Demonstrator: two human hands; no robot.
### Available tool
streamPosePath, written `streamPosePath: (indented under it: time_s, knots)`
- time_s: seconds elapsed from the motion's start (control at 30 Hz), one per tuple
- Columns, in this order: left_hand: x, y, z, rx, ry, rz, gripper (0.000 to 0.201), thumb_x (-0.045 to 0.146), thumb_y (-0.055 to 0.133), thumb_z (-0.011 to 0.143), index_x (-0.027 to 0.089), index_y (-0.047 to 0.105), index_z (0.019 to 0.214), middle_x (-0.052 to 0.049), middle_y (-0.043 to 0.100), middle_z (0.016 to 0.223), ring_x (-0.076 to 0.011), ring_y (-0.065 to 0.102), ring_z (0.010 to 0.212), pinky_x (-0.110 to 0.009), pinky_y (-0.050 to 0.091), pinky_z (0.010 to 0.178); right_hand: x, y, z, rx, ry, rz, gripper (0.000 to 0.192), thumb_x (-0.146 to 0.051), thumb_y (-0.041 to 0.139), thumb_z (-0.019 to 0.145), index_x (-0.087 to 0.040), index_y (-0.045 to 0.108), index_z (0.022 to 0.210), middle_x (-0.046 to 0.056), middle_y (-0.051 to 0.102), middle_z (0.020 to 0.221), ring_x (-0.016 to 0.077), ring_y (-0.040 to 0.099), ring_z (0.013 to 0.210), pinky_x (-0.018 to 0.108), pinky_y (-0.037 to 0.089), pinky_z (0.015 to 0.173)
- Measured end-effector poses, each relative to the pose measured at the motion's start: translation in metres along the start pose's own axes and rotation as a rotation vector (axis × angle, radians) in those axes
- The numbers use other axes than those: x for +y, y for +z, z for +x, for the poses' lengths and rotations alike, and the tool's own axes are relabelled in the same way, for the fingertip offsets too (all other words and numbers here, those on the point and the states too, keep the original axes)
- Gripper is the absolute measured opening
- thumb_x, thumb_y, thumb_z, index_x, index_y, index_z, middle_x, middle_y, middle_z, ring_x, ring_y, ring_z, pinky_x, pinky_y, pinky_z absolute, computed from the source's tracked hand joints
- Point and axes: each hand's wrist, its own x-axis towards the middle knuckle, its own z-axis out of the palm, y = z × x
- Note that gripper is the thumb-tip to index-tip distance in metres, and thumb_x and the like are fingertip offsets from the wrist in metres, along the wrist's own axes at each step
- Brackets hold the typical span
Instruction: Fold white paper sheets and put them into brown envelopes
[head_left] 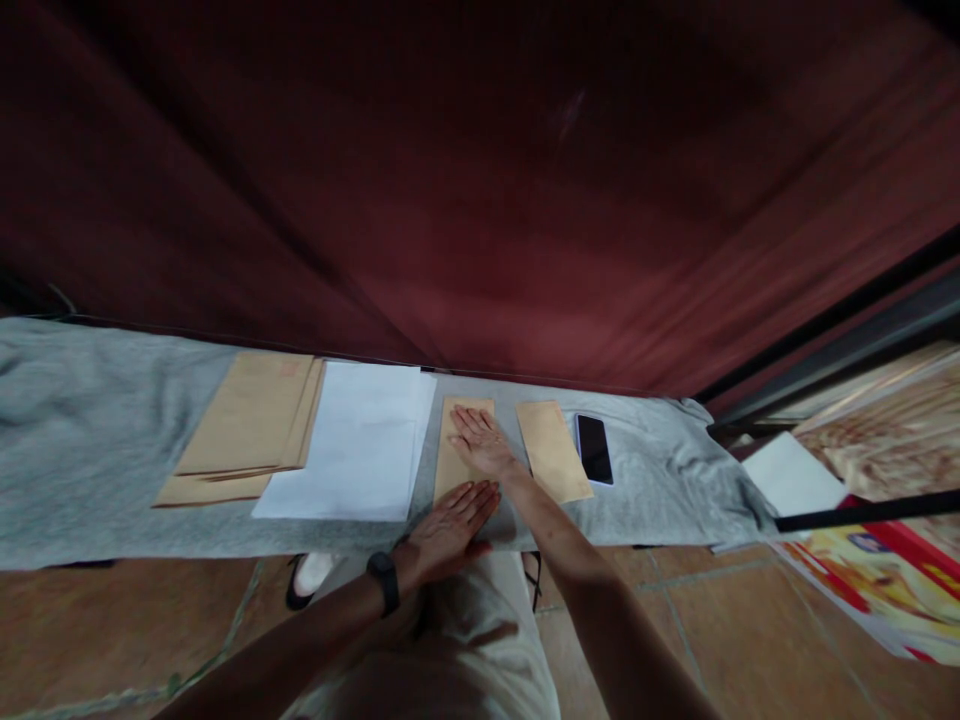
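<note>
A brown envelope (452, 455) lies lengthwise on a grey cloth (90, 440) in front of me. My right hand (481, 442) rests flat on its far half, fingers spread. My left hand (448, 530), with a black band on the wrist, presses flat on its near end. Neither hand grips anything. A second brown envelope (553, 450) lies just to the right, and a dark phone (594, 449) beside that. A stack of white paper (352, 445) lies left of my hands, with a pile of brown envelopes (244, 430) further left.
A dark red curtain (480, 180) hangs right behind the cloth-covered surface. A white sheet (791, 475) and a colourful printed sheet (877, 580) lie at the right. Brown floor tiles (112, 630) run along the near edge, with a sandalled foot (307, 578) below.
</note>
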Motion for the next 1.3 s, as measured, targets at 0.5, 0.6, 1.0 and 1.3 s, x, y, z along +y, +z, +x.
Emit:
streamPosePath:
  time_s: [0.5, 0.6, 1.0, 1.3]
  knots:
    - [0.005, -0.004, -0.005, 0.044, 0.009, -0.022, 0.050, 0.045, 0.052, 0.099, 0.018, 0.056, 0.141, -0.012, 0.065, 0.136, -0.0249, 0.059, 0.128, -0.042, 0.039, 0.114, -0.037, -0.004, -0.039, -0.176, -0.085, 0.314, 0.047, -0.032, 0.046, 0.104, -0.030, 0.048, 0.150, -0.002, 0.034, 0.164, 0.0162, 0.025, 0.155, 0.040, 0.010, 0.130]
    - [0.005, -0.002, -0.008, 0.060, 0.015, -0.027, 0.042, 0.043, 0.052, 0.100, 0.019, 0.062, 0.132, -0.011, 0.068, 0.133, -0.0241, 0.061, 0.124, -0.041, 0.042, 0.111, -0.040, -0.006, -0.055, -0.184, -0.083, 0.406, 0.044, -0.032, 0.045, 0.104, -0.029, 0.052, 0.148, 0.000, 0.039, 0.161, 0.0173, 0.032, 0.152, 0.042, 0.013, 0.130]
    - [0.000, -0.001, -0.021, 0.095, 0.065, 0.027, 0.042, 0.042, 0.048, 0.102, 0.021, 0.060, 0.136, -0.008, 0.065, 0.139, -0.0217, 0.057, 0.130, -0.040, 0.042, 0.113, -0.045, -0.018, -0.102, -0.126, 0.020, 0.692, 0.053, -0.054, 0.027, 0.107, -0.030, 0.065, 0.135, 0.001, 0.062, 0.144, 0.0148, 0.051, 0.139, 0.039, 0.030, 0.124]
    - [-0.006, -0.001, -0.028, 0.196, 0.073, 0.120, 0.054, 0.039, 0.044, 0.104, 0.016, 0.042, 0.153, -0.010, 0.049, 0.156, -0.0211, 0.046, 0.143, -0.036, 0.039, 0.118, 0.009, -0.023, -0.035, 0.162, 0.229, 0.224, 0.054, -0.044, 0.029, 0.107, -0.019, 0.047, 0.152, 0.009, 0.047, 0.158, 0.0203, 0.034, 0.151, 0.042, 0.021, 0.128]
